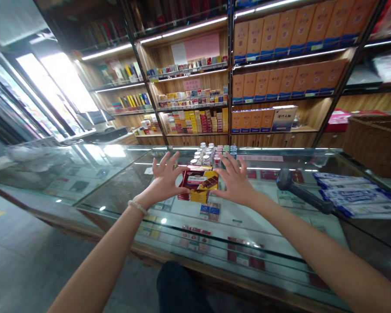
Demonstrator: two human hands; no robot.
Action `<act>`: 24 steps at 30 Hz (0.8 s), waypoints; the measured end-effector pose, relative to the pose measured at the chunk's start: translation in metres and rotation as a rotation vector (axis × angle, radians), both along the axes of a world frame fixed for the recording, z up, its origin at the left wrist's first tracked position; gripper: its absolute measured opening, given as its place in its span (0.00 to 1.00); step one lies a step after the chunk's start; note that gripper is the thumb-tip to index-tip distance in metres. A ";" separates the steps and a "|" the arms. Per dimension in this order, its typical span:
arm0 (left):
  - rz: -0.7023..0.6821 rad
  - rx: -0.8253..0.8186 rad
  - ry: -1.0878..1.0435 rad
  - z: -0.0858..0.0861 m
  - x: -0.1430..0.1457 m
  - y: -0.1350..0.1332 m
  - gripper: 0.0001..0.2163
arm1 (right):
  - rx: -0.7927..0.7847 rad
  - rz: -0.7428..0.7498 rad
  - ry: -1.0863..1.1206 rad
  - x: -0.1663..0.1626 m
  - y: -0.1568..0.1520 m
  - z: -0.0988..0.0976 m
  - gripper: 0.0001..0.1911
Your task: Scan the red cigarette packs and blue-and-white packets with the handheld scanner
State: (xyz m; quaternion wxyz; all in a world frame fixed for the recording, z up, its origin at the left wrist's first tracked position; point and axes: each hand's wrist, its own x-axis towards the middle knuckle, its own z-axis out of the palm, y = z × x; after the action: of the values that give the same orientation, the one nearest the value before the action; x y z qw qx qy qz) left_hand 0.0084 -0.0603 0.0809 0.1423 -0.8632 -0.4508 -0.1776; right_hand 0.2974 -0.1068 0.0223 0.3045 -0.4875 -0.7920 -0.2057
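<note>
A neat stack of chocolate boxes [200, 180], maroon and yellow with a chocolate bar pictured on top, lies on the glass counter. My left hand [165, 177] is at its left side, the thumb and index fingertips at the edge and the other fingers raised and spread. On the opposite side, my right hand [234, 181] mirrors this, fingers spread, with its thumb at the right edge. Both hands look open; whether the fingertips press on the boxes I cannot tell. Just behind the stack stand several white-capped bottles [206, 154], beside pink and green-topped ones [224, 150].
A handheld scanner [301, 191] lies to the right, next to blue-and-white packets [355, 193]. The glass counter [117, 204] has goods showing beneath it. Shelves behind carry orange boxes [267, 84] and small packs [195, 121]. A brown carton [374, 143] stands at far right.
</note>
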 end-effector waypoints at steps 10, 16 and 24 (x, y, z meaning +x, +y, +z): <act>0.037 -0.151 -0.012 -0.021 -0.026 0.005 0.33 | -0.057 0.040 0.009 -0.026 0.006 -0.024 0.32; 0.063 -0.265 -0.041 -0.036 -0.035 0.014 0.31 | -0.142 0.037 0.037 -0.032 0.007 -0.035 0.32; 0.089 -0.270 -0.082 -0.054 -0.040 0.015 0.29 | -0.118 -0.001 0.001 -0.034 0.009 -0.041 0.31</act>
State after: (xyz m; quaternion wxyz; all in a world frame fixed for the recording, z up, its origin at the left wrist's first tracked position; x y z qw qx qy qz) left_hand -0.0319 -0.0448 0.0268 0.0140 -0.8456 -0.5138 -0.1440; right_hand 0.2638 -0.0982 -0.0183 0.2756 -0.5052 -0.8022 -0.1587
